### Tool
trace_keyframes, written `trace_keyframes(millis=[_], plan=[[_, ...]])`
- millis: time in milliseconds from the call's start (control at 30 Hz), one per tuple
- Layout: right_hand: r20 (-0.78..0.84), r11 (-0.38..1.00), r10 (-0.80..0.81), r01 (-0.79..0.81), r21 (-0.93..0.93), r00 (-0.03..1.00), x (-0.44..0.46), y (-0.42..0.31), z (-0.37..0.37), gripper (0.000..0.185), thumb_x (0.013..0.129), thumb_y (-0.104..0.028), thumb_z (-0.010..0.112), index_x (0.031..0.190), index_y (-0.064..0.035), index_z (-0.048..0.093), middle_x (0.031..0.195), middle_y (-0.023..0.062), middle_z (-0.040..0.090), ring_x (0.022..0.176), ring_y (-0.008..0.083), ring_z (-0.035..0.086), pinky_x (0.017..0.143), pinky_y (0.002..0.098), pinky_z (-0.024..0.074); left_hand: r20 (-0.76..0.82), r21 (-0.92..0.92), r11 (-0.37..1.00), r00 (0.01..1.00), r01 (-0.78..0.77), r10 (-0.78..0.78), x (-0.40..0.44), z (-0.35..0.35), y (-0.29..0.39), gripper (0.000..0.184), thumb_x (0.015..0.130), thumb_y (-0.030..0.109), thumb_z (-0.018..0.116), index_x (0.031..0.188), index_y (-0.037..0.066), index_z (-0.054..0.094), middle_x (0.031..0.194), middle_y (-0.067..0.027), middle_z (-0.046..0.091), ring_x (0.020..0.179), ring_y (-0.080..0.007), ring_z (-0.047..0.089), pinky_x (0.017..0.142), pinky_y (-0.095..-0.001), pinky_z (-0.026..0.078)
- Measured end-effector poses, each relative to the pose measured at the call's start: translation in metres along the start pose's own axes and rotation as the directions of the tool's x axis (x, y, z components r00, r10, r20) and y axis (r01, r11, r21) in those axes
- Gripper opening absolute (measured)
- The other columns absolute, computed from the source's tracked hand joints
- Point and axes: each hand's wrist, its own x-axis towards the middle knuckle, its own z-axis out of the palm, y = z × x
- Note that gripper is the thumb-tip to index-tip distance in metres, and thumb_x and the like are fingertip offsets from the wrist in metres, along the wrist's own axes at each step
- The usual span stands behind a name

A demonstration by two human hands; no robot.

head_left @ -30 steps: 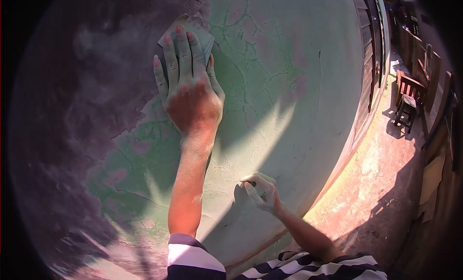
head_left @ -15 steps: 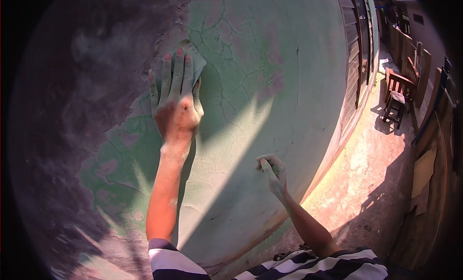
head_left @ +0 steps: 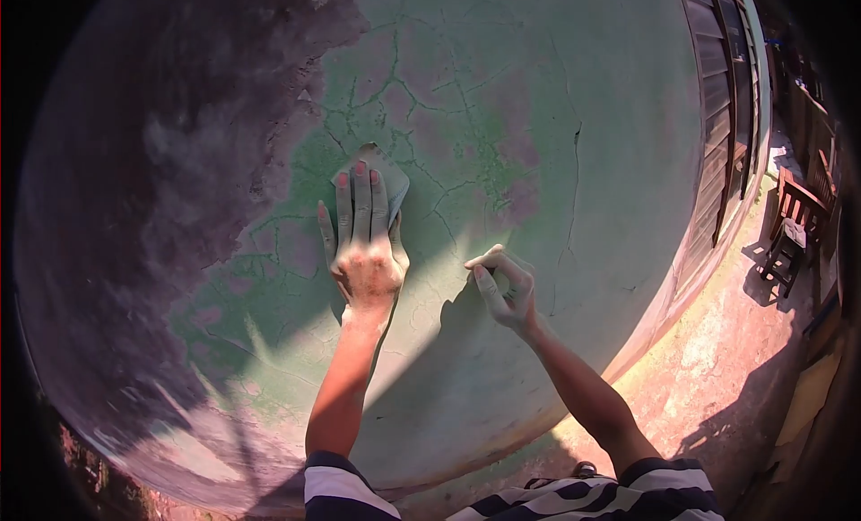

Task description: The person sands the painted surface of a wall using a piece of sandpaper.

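Observation:
My left hand (head_left: 368,261), powdered with pale dust, lies with long fingers against a cracked green wall (head_left: 619,198). Under its fingers is a folded piece of sandpaper (head_left: 395,175), pressed to the wall; its corners stick out above and right of the fingertips. Lower and to the right, my right hand (head_left: 509,288) is raised in front of the wall, thumb and forefinger brought together in a pinch. Whether anything small sits between them is hidden. Dust coats this hand too.
Dark peeled plaster (head_left: 206,162) borders the green paint on the left. A louvred window (head_left: 713,117) is set in the wall at right. Beyond it stand a wooden chair (head_left: 801,198) and a small dark stool (head_left: 786,256) on a sunlit concrete path (head_left: 708,360).
My left hand and the sandpaper appear lower and further right in view, partly because the camera has turned. My right hand has risen, its curled forefinger now straighter and meeting the thumb.

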Motion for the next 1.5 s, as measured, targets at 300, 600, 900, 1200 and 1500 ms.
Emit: trace_keyframes(millis=[300,600,900,1200,1500], plan=[[-0.111,0.910,-0.415,0.414,-0.030,0.903,0.050,0.031,0.008,0.009,0.076,0.002,0.062,0.083,-0.0030,0.065,0.061,0.0054,0.057,0.048,0.0185,0.050,0.048,0.0316,0.0382,0.021,0.004,0.995,0.995,0.098,-0.099,-0.057,0.037,0.060,0.053,0.095,0.019,0.053,0.145,0.001,0.046,0.154,-0.0176,0.040,0.144,-0.0389,0.034,0.115,-0.0565,0.027],[-0.124,0.908,-0.417,0.420,-0.001,0.901,0.050,0.035,0.006,0.009,0.076,0.003,0.061,0.080,-0.0040,0.066,0.056,0.0031,0.051,0.046,0.0165,0.041,0.047,0.0303,0.0337,-0.233,0.001,0.958,0.932,0.287,-0.279,0.036,0.006,0.011,0.049,0.100,0.018,0.044,0.145,-0.001,0.045,0.154,-0.0179,0.040,0.145,-0.0386,0.031,0.116,-0.0585,0.022],[-0.097,0.912,-0.407,0.410,0.009,0.908,0.049,0.036,-0.001,0.007,0.077,0.002,0.065,0.080,-0.0041,0.064,0.062,0.0046,0.057,0.048,0.0196,0.050,0.046,0.0316,0.0385,0.050,0.053,0.986,0.986,0.156,-0.159,-0.066,0.040,0.078,0.055,0.095,0.019,0.052,0.145,0.000,0.045,0.155,-0.0187,0.038,0.145,-0.0383,0.032,0.116,-0.0560,0.024],[-0.119,0.916,-0.395,0.401,0.024,0.911,0.048,0.037,0.000,0.011,0.076,0.002,0.067,0.084,-0.0048,0.064,0.062,0.0038,0.056,0.047,0.0195,0.049,0.046,0.0319,0.0377,-0.186,0.012,0.947,0.931,0.322,-0.314,-0.008,0.025,0.049,0.052,0.096,0.018,0.049,0.145,0.001,0.046,0.156,-0.0185,0.037,0.147,-0.0381,0.028,0.116,-0.0567,0.023],[0.092,0.869,-0.457,0.466,-0.165,0.885,0.049,0.031,-0.007,0.044,0.079,-0.035,0.069,0.118,-0.0135,0.066,0.131,0.0087,0.060,0.119,0.0281,0.058,0.094,0.0415,0.0473,0.066,-0.180,0.984,0.998,0.020,-0.008,-0.096,0.044,0.077,0.052,0.090,0.036,0.065,0.134,0.009,0.057,0.142,-0.0170,0.054,0.136,-0.0400,0.046,0.106,-0.0603,0.038]])
